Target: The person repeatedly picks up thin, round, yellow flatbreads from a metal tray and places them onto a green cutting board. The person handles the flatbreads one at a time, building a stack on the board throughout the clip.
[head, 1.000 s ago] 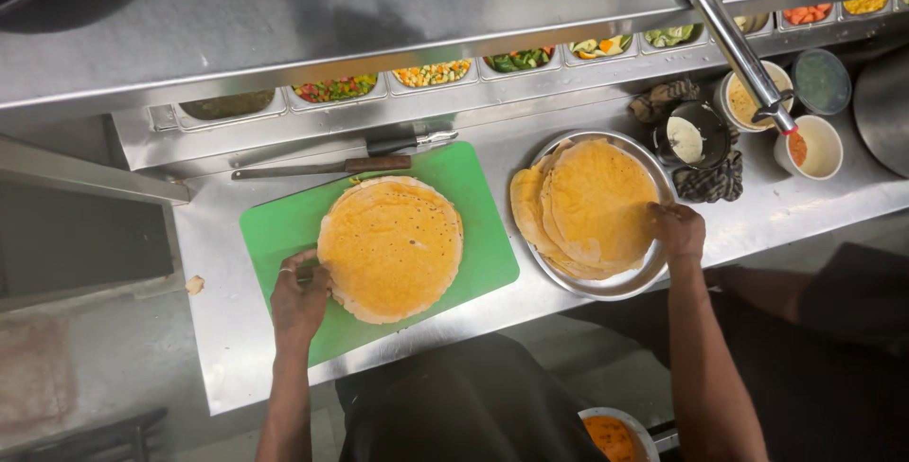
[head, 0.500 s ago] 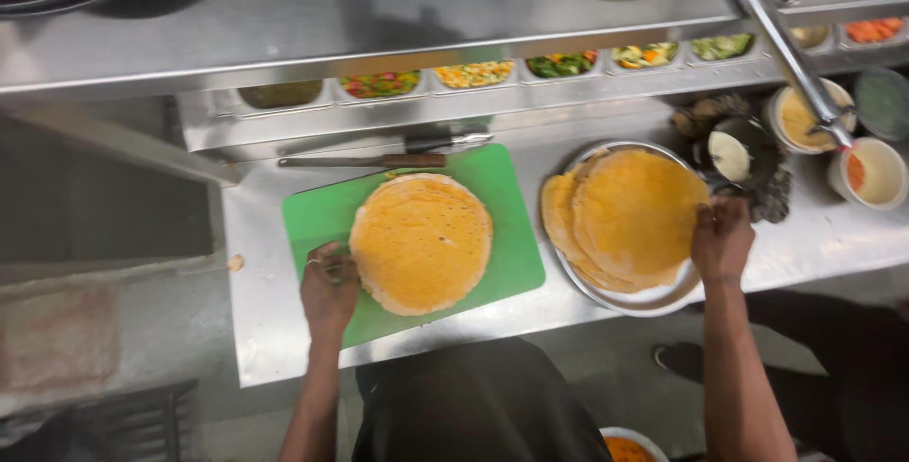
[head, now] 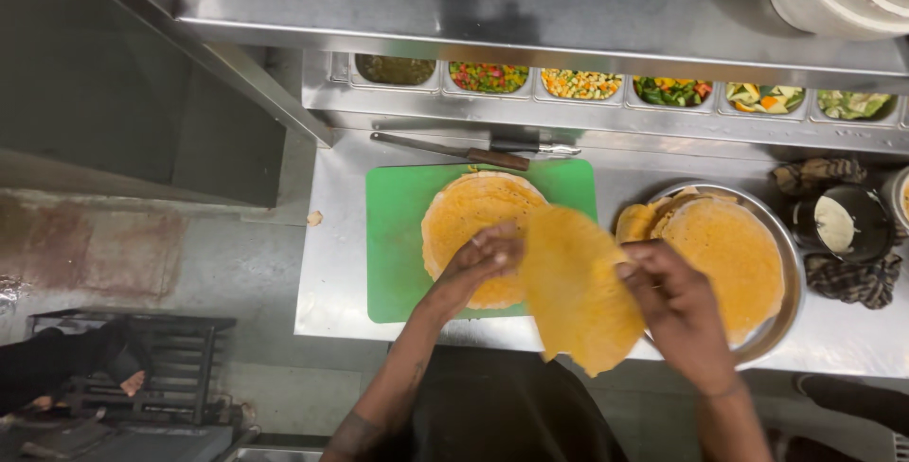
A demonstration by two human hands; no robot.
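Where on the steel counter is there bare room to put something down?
The counter is bare left of the green cutting board, and in a narrow strip between the board and the round metal tray. The right end is crowded with the small bowl and cloths.

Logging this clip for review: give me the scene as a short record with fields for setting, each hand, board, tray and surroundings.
setting: steel kitchen counter seen from above
left hand: grips one edge of a lifted orange flatbread
right hand: grips the opposite edge of the same flatbread
board: green cutting board with another flatbread lying flat on it
tray: round metal tray holding a stack of flatbreads
surroundings: knife behind the board; row of vegetable containers at the back
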